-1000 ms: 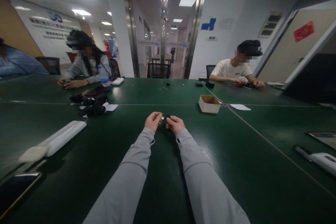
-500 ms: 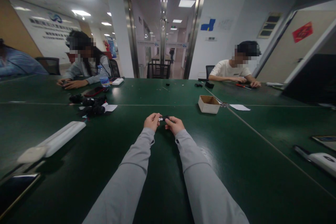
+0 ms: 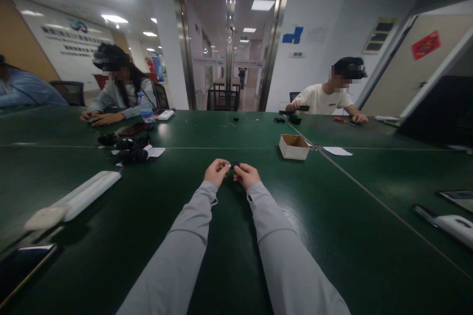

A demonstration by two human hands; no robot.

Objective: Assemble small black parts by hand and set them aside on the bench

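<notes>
Between my hands, over the middle of the green table [image 3: 236, 236], is a small black object with a shiny silver end [image 3: 234, 165]; its exact kind is too small to make out. My left hand [image 3: 216, 172] pinches the silver end at its left. Closed on the black part from the right is my right hand [image 3: 247, 175], thumb on the near side. My fingers hide much of the object. Both forearms, in grey sleeves, reach forward across the table.
An open cardboard box [image 3: 294, 147] stands ahead to the right, beside a white paper [image 3: 337, 151]. Black devices [image 3: 133, 150] and a long white case [image 3: 88, 194] lie left. A phone [image 3: 27, 270] is near left. Co-workers sit across the table behind a water bottle [image 3: 146, 108].
My left hand has shifted slightly right, and the small object has turned a little. Across the table, the co-worker on the right has raised a hand with a dark flat thing.
</notes>
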